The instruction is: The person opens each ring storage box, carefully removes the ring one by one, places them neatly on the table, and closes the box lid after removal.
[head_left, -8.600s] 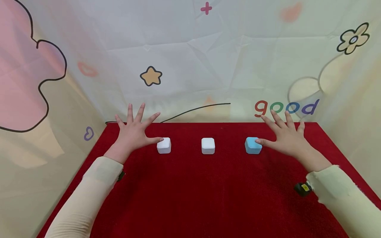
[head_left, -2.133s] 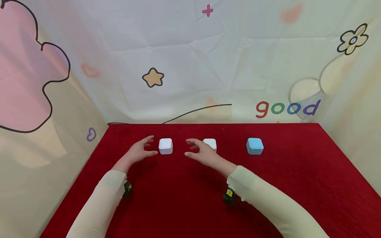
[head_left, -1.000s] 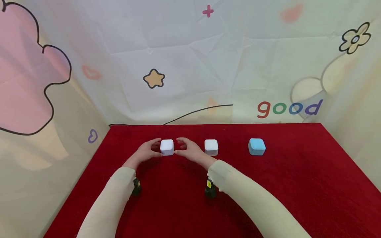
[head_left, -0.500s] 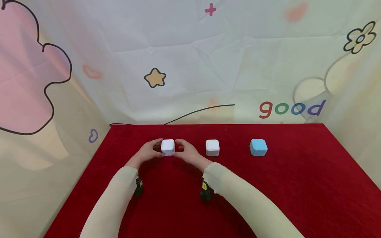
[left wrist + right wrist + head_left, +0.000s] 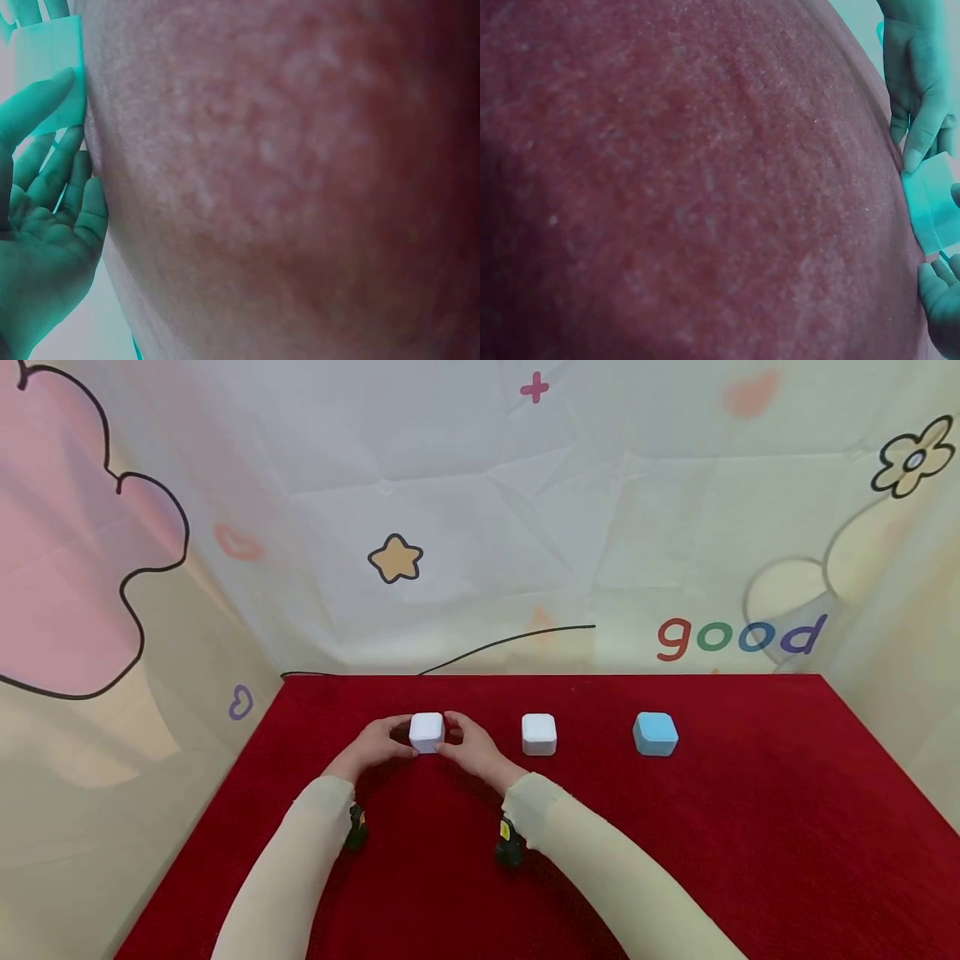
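In the head view a small white lidded box [image 5: 427, 732] with rounded corners sits at the left of the red table. My left hand [image 5: 372, 745] holds its left side, thumb at the near corner and fingers reaching behind. From the right, my right hand [image 5: 476, 750] pinches the same box, thumb at the near right corner. The left wrist view has the left thumb [image 5: 52, 94] lying across the face of the box [image 5: 49, 45]. In the right wrist view a seam runs around the box [image 5: 930, 202], and the right hand [image 5: 941, 300] is partly cut off by the frame.
A second white box [image 5: 538, 734] stands to the right of the right hand. Farther right is a light blue box [image 5: 655, 733] of like shape. Red cloth covers the table [image 5: 750, 843]. A printed curtain [image 5: 480, 552] rises along its back edge and sides.
Both hands have come from wide apart with spread fingers to either side of the left white box, the right hand moving furthest left. The boxes stay in place; the view shifts slightly.
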Motion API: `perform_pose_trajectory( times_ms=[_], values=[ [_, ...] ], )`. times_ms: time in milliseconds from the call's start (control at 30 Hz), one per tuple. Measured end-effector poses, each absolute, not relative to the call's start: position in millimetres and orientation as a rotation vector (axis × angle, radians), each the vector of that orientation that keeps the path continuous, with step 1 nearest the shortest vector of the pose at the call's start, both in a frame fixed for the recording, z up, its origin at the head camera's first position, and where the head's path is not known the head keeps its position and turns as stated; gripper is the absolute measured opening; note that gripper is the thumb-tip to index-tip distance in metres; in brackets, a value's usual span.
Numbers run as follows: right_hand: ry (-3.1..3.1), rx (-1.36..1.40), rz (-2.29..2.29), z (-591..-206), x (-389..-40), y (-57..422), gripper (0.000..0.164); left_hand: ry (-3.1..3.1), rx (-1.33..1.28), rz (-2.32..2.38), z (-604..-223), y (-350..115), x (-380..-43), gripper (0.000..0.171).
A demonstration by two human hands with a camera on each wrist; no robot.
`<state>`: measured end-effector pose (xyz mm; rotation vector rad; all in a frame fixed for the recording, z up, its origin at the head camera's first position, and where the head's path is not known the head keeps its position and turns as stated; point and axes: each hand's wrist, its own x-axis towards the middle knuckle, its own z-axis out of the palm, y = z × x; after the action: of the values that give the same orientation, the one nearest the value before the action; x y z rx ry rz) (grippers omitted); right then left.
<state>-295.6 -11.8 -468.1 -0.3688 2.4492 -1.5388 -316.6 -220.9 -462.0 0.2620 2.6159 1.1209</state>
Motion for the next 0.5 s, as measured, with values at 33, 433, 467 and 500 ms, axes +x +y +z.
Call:
perform_pose_trajectory(
  times_ms=[33, 433, 467, 500],
  values=[
    [2.454, -0.37, -1.538, -468.7, -295.7, -11.9, 0.064, 2.609, 0.254, 1.129, -462.2, -220.8, -316.7, 0.067],
    [2.48, -0.427, -1.471, -470.6, -297.3, -17.2, 0.067, 2.612, 0.262, 1.122, -463.9, -219.5, -315.0, 0.066],
    [2.48, -0.425, -1.465, -469.9, -297.4, -17.4, 0.068, 2.615, 0.255, 1.124, -464.3, -219.0, -315.4, 0.065],
    [2.485, -0.425, -1.455, -469.2, -297.9, -17.8, 0.068, 2.621, 0.253, 1.116, -464.3, -218.6, -315.8, 0.065]
  ],
)
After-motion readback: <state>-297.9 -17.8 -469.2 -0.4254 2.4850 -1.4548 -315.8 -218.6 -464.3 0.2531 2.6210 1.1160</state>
